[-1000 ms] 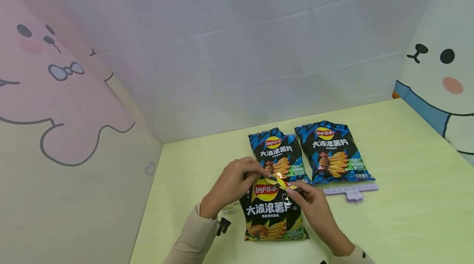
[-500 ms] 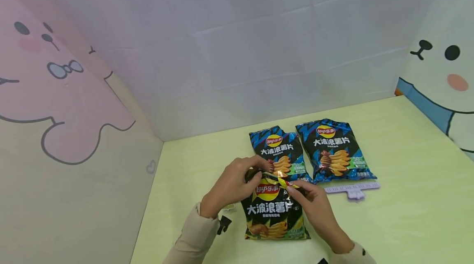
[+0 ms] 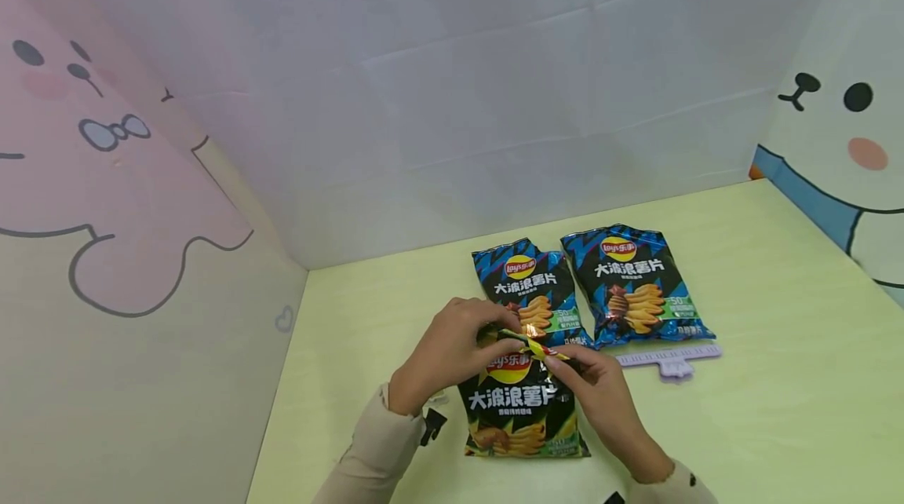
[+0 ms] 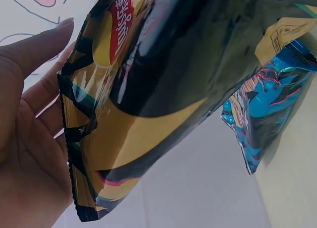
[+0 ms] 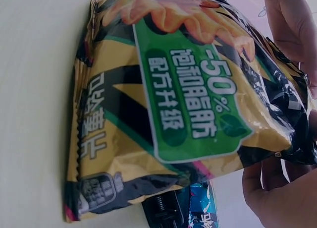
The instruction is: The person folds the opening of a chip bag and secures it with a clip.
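A black and yellow Lay's chip bag [image 3: 519,418] leans at the front centre of the table, its top edge folded toward me. My left hand [image 3: 452,347] holds that folded top at the left, thumb in front and fingers behind. At the right end of the fold, my right hand [image 3: 600,386] pinches the edge between thumb and fingers. The left wrist view shows the left hand [image 4: 37,109] along the sealed edge of the chip bag [image 4: 163,89]. In the right wrist view the chip bag [image 5: 193,99] hides part of the right hand [image 5: 287,198].
Two blue and black chip bags lie behind: one at the left [image 3: 526,284], partly covered by my hands, and one at the right [image 3: 632,284]. A lavender bag clip [image 3: 671,361] lies to the right of my hands. A white curtain [image 3: 452,111] stands behind the table [image 3: 791,394].
My left thumb and fingers have shifted right along the top edge, and the fold now covers more of the logo. The right hand keeps its pinch in nearly the same place.
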A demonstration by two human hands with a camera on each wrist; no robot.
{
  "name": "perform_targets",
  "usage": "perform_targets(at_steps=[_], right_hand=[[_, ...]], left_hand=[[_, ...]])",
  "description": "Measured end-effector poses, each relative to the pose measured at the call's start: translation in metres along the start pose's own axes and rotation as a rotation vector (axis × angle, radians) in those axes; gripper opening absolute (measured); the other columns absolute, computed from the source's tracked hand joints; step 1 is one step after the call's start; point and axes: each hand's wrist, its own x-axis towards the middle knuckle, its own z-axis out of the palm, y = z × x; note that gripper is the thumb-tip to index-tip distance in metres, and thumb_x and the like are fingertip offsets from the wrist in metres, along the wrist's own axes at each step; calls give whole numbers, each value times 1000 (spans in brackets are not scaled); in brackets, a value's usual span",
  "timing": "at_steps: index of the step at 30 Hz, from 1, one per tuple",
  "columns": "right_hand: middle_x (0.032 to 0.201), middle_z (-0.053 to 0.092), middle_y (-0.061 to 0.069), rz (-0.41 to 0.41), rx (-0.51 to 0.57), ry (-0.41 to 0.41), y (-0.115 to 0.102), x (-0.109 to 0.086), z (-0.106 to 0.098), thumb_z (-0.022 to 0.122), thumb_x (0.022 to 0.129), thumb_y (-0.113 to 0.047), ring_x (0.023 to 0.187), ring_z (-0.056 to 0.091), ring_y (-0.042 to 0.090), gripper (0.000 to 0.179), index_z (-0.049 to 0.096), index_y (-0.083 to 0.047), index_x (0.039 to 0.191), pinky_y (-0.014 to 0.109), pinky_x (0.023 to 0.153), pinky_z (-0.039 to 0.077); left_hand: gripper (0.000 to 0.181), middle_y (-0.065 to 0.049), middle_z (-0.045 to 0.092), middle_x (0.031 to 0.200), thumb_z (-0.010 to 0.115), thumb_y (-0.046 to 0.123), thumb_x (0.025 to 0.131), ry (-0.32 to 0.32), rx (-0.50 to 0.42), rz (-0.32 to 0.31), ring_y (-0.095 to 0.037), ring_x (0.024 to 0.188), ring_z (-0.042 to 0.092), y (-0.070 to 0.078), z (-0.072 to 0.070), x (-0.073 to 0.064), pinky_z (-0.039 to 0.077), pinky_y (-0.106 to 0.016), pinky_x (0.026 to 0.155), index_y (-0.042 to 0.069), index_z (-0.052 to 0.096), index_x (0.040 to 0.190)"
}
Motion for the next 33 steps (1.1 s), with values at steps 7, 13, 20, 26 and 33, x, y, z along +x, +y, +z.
perform_targets(at_steps=[7,13,20,26,33], right_hand=[[96,70,-13,-18,3,-11,1,0,0,64,99,-15,86,66,5,24,71,5,112,21,77,58],[96,70,-12,-3,6,-2,-1,-1,0,65,98,-15,86,66,5,24,71,4,112,22,77,58],[100,70,-14,-8,25,-7,-2,0,3,66,98,-14,89,67,6,26,69,5,116,21,79,58],[107,70,-18,-6,24,-16,-4,0,9,67,97,-14,93,66,5,29,69,2,121,22,79,59],[107,70,-20,5,40,-21,-6,4,15,68,96,-15,94,70,6,31,69,1,122,24,79,60]], left_hand=[[16,13,77,93,73,38,92,-14,27,-9,-1,81,64,-1,1,1,51,-37,99,24,76,99],[15,13,77,91,73,38,92,-20,13,-25,0,79,62,-1,2,2,50,-37,100,24,76,96],[15,12,78,93,73,38,92,-12,25,-45,-3,83,66,-2,2,2,49,-38,101,24,77,96],[15,11,78,93,73,38,92,-10,30,-53,-4,83,66,-2,3,1,49,-38,101,24,77,96],[13,12,77,91,72,36,92,5,33,-29,-2,81,64,-2,2,1,49,-36,99,24,77,95]])
